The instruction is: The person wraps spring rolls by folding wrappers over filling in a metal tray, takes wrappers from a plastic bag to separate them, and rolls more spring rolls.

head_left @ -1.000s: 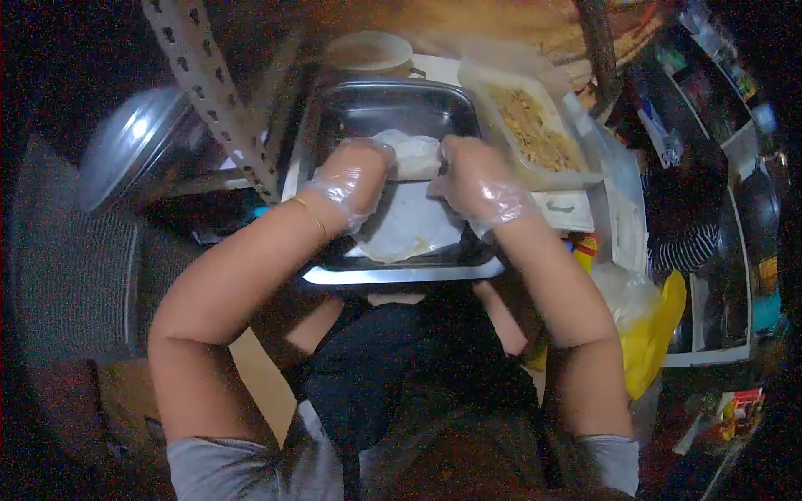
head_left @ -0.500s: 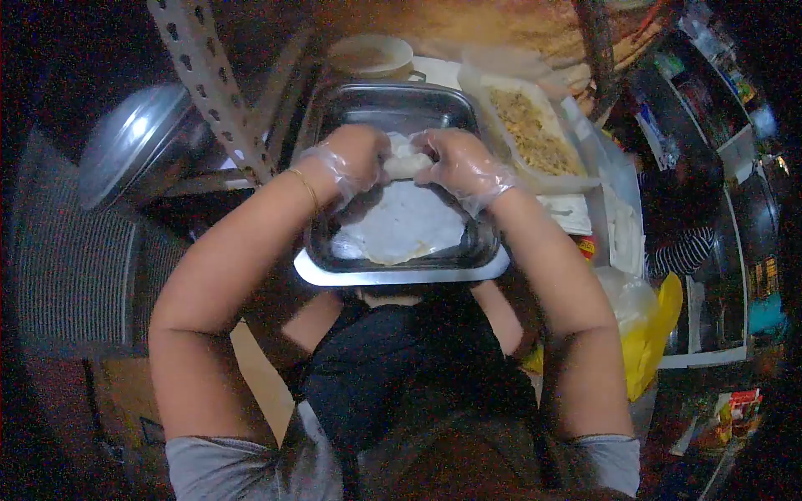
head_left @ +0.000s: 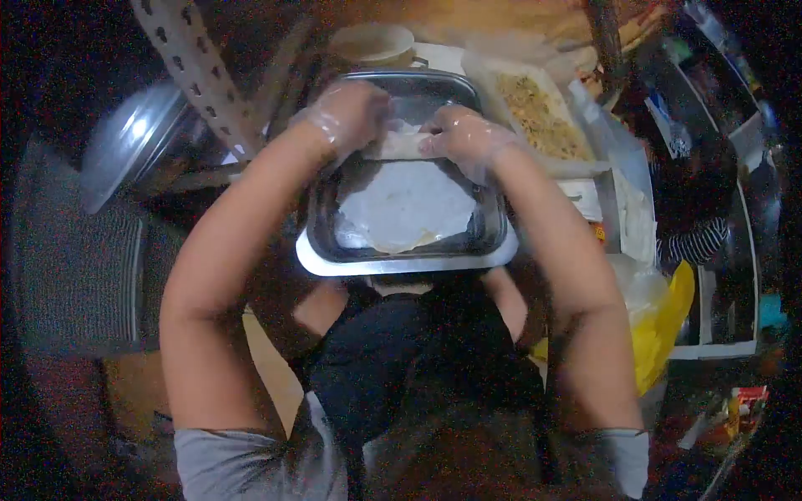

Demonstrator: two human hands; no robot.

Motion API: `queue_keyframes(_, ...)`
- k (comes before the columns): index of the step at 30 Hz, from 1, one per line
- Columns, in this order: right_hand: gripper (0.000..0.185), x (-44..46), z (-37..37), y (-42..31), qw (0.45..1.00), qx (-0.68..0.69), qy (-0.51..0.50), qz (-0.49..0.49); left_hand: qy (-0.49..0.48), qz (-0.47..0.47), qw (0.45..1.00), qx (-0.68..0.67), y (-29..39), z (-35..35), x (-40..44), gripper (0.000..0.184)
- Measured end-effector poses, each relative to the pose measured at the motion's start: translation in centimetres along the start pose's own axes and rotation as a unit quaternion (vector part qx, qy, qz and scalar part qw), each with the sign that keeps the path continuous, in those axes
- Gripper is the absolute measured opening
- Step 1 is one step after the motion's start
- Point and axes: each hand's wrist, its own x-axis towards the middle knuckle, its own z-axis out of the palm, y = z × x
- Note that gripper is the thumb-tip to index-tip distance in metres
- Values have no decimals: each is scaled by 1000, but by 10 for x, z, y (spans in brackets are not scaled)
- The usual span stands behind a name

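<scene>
White wrapper roll lies over the far half of the steel tray, crosswise in front of you, with your right hand pinching its right end between thumb and fingers. Your left hand is curled above and beyond the roll's left end; its fingers are blurred and partly hidden, so whether they grip a loose edge of wrapper or only rest near it, I cannot tell. Half a second ago both your hands closed on the roll from either side, right at the far edge of the flat wrapper sheet; now your left hand has risen and moved away from you, and a dark strip of tray shows between roll and sheet. That suggests the roll is being handled apart from the sheet, with your right hand steadying it, though how tightly it is wrapped is unclear. Just beside the tray, to your right, sits the plastic tub of shredded filling, with neither hand in it
</scene>
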Motion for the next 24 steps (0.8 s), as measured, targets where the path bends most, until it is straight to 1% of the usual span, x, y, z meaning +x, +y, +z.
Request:
queue_keyframes(3,41,-9,-7,-16,999,11,-10,41,-4,39,999,8,21,-1,-14,23)
queue_keyframes(5,41,-13,-8,-22,998,8,-13,59,-25,26,998,53,35,6,-22,21)
queue_keyframes(7,41,-7,-3,-15,999,-8,-5,33,-47,13,994,96,44,11,-26,20)
queue_keyframes(8,41,-5,0,-11,1000,-15,-1,19,-62,13,994,89,44,9,-24,21)
queue_keyframes(10,41,-7,13,-8,988,-90,84,-94,-86,12,994,74,40,8,-17,22)
queue_keyframes(11,42,-6,18,-5,972,-127,125,-150,-89,5,995,39,35,9,-12,23)
queue_keyframes(13,43,0,28,1,968,-133,133,-167,-98,-11,995,-29,26,6,-2,25)
queue_keyframes(14,44,3,31,5,965,-136,139,-176,-121,-10,992,-27,22,5,3,26)
queue_keyframes(16,41,4,26,6,967,-147,107,-179,-169,-7,985,-24,18,-1,9,28)
queue_keyframes(17,40,5,24,6,967,-155,91,-181,-164,4,985,-43,14,-4,9,27)
queue_keyframes(20,39,5,11,-2,978,-143,57,-144,-20,-90,994,-63,7,-23,8,27)
queue_keyframes(21,38,5,9,-3,981,-123,57,-136,47,-27,997,-63,2,-34,2,28)
queue_keyframes(23,37,4,7,-5,988,-84,58,-120,48,0,998,-51,6,-38,-5,28)
queue_keyframes(24,37,7,6,-4,989,-84,35,-114,49,12,998,-45,9,-39,-11,28)
